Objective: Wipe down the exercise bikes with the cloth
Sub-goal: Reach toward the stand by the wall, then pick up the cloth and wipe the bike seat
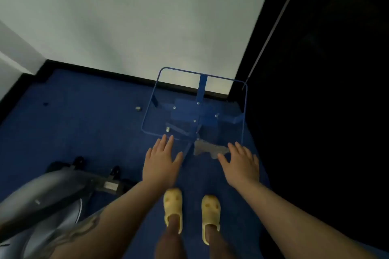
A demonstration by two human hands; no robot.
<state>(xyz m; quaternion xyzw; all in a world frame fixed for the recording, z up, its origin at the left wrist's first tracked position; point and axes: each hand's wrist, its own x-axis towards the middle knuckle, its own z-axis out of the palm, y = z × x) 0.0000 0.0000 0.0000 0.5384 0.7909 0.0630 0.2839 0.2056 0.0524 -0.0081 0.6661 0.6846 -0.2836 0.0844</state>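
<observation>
A grey cloth (207,149) lies crumpled near the front edge of a glass-topped table with a blue frame (193,115). My left hand (161,161) hovers flat, fingers spread, to the left of the cloth and holds nothing. Just right of the cloth, my right hand (241,163) is also spread and holds nothing, its thumb close to the cloth's edge. The grey body of an exercise bike (42,193) fills the lower left, with its black base bar (99,181) lying on the blue carpet.
The white wall (136,17) with black skirting stands behind the table. A dark panel or doorway (326,69) fills the right side. My feet in yellow slippers (191,210) stand on the carpet. Small floor fittings (137,108) sit left of the table.
</observation>
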